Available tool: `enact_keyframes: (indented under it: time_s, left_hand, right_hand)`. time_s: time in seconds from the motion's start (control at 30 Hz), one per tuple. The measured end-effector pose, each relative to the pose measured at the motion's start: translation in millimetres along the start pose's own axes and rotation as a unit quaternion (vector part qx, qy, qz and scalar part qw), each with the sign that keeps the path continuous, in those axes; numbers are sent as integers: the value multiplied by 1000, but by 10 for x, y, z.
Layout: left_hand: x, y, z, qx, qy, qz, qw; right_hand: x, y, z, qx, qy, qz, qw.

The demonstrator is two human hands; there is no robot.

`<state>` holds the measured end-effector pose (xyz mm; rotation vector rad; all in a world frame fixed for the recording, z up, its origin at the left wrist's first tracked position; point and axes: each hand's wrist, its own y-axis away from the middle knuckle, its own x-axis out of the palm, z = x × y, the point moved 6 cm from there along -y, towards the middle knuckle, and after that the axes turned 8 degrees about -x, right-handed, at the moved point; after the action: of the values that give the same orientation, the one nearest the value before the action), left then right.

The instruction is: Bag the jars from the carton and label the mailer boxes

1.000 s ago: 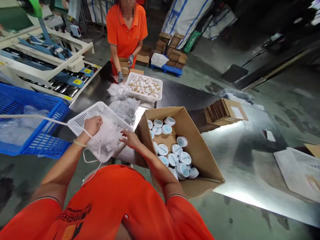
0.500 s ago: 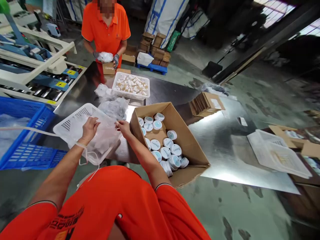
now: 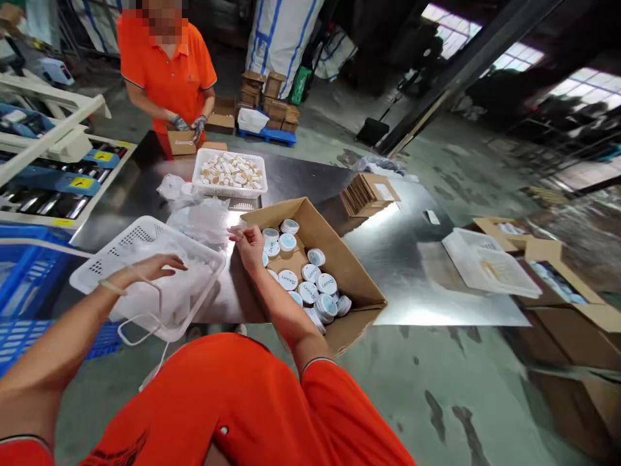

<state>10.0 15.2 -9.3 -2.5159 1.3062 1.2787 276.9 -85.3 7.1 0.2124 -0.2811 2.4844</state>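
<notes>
Fingers of the right hand pinch clear plastic beside the carton's edge.
The left hand extends loosely open over the white basket; a strip of table separates basket and carton.

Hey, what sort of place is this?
Probably a packing area in a factory or warehouse: there's a roller conveyor, a metal table, and a carton of round items.

Brown cartons on blue pallet; sack behind.
</notes>
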Motion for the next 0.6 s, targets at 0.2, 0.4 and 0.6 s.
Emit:
enact_keyframes:
  time_s: [0.2,0.4,0.6]
  left_hand:
    - [-68,-205,-571,-101,408,-34,907]
    - [480,-202,-1003,-88,406,-190,889]
    - [609,-395,-1243,28,434,-108,894]
  right_hand:
    - [-23,431,133,-98,195,149,965]
    - [-207,652,25,-51,230,197,952]
    - [-779,322,-132,63,118,151,979]
